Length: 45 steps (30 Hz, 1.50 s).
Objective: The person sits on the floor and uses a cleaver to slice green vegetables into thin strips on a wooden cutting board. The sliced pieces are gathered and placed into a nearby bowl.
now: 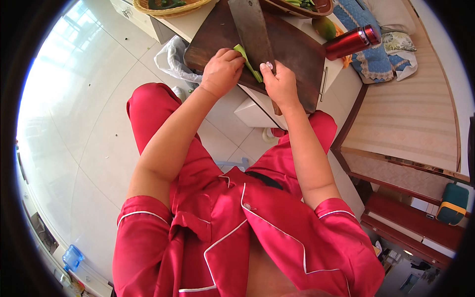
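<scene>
My left hand [224, 70] holds a green vegetable piece [248, 64] with its fingertips against a dark wooden cutting board [297, 48]. My right hand [281, 82] grips the wooden handle of a cleaver [254, 31], the thumb near the base of the blade. The broad metal blade points away from me over the board, just right of the green piece. Part of the handle shows below my right hand. Whether the blade's edge touches the vegetable I cannot tell.
A wicker basket [167, 12] with dark green vegetables stands beyond the board's left side. A brown tray [322, 9] with cut greens, a green round fruit [324, 28] and a red metal flask [351, 42] are at the right. A white plastic bag [174, 61] lines a bin below the board's left edge.
</scene>
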Each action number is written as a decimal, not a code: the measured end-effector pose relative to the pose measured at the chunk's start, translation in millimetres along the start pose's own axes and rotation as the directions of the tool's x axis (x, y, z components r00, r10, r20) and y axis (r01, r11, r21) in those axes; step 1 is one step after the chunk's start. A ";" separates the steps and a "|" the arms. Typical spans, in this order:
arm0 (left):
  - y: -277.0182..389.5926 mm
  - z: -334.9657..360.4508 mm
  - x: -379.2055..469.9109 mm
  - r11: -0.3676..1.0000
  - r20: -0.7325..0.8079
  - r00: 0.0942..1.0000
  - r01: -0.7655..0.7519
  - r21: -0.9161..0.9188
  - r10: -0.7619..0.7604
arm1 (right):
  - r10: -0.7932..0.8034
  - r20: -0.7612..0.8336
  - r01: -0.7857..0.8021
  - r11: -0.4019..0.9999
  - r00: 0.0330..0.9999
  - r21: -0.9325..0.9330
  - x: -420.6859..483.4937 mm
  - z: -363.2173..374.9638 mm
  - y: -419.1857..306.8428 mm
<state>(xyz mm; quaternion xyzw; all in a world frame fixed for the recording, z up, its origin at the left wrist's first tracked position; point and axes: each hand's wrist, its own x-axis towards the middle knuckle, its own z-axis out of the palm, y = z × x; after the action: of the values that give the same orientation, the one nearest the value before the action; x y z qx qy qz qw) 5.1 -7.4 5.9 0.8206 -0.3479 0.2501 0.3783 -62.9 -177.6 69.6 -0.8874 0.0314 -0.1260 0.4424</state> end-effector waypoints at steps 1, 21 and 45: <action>1.0 -2.2 1.7 0.998 -0.009 1.000 -0.001 0.060 0.001 | 0.006 0.007 -0.006 1.000 1.000 0.001 -0.1 -1.2 -1.0; -4.9 3.6 -0.7 0.991 0.006 0.992 0.130 -0.044 -0.130 | -0.072 0.082 0.078 0.995 0.994 -0.067 32.2 7.5 0.8; -2.9 -0.9 -3.6 0.995 -0.010 0.997 0.080 -0.067 -0.081 | -0.085 0.193 0.125 0.970 0.978 -0.208 91.9 23.2 -32.8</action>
<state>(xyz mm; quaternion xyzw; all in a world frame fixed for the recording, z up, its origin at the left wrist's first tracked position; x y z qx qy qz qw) 5.0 -3.9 2.7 0.8192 -0.3204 0.2279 0.4175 29.9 -154.9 100.2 -0.9388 -0.0427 -0.0633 0.3358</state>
